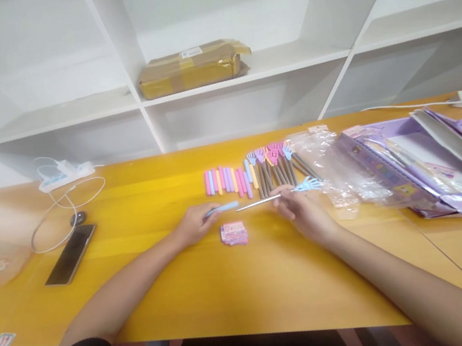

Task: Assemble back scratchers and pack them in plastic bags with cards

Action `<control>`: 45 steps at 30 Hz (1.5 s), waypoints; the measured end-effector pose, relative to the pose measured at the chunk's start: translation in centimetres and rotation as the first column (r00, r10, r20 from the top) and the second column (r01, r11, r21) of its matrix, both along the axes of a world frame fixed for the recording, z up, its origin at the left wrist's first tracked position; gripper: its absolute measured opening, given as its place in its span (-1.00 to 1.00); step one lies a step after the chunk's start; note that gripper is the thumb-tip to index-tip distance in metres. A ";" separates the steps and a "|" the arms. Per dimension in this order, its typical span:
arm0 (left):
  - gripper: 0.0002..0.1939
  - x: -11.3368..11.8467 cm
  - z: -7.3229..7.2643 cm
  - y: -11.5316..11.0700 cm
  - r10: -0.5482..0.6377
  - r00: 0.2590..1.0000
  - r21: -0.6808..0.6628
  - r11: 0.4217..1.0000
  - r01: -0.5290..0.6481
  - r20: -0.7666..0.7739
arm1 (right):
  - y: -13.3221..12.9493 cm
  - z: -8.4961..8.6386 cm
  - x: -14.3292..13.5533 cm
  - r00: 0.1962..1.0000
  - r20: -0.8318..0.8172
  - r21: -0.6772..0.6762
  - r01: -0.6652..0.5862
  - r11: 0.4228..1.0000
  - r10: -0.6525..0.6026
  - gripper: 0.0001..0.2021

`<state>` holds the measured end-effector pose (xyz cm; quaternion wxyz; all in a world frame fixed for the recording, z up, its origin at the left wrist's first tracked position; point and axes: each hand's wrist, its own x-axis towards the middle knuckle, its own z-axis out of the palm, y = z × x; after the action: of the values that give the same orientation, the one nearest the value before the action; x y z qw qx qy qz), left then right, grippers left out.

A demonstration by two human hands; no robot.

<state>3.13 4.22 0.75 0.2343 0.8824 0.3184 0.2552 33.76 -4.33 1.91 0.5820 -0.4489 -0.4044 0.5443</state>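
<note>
My left hand [197, 223] is closed on a light blue tube [226, 207], which points right. In my right hand [301, 208] is a back scratcher with a silver metal rod [258, 203] and a light blue hand-shaped head [307, 184]. The rod's thin tip lies close to the tube's right end; whether they touch I cannot tell. Behind my hands is a row of pink, purple, blue and yellow tubes [226, 179]. Several back scratchers [274, 168] with coloured heads and dark rods lie beside them. A small stack of pink cards [233, 234] rests in front.
Clear plastic bags [337, 173] lie to the right, against a purple box [394, 169] with packages inside. At left are a phone [71, 256], a white cable and a power strip [65, 174]. A taped parcel [193, 68] sits on the white shelf behind.
</note>
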 end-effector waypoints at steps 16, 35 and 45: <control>-0.66 0.2 0.3 -0.2 -0.012 0.998 0.011 1.000 0.011 0.056 | 0.1 -0.1 0.2 0.999 0.040 0.002 0.018 1.000 -0.018 -0.75; -0.60 -0.2 -0.9 0.4 0.015 0.998 0.192 0.981 -0.027 0.062 | -0.3 -1.3 -0.7 0.998 0.055 0.058 -0.045 0.997 0.041 -0.66; -0.67 0.1 -0.7 0.3 0.028 0.976 0.291 0.952 -0.092 0.217 | 0.8 -0.3 1.0 0.997 -0.024 0.096 0.070 0.993 -0.068 -0.68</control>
<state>3.22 4.50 0.08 0.1226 0.8656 0.2763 0.3991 34.76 -3.56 1.62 0.6257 -0.4280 -0.4087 0.5083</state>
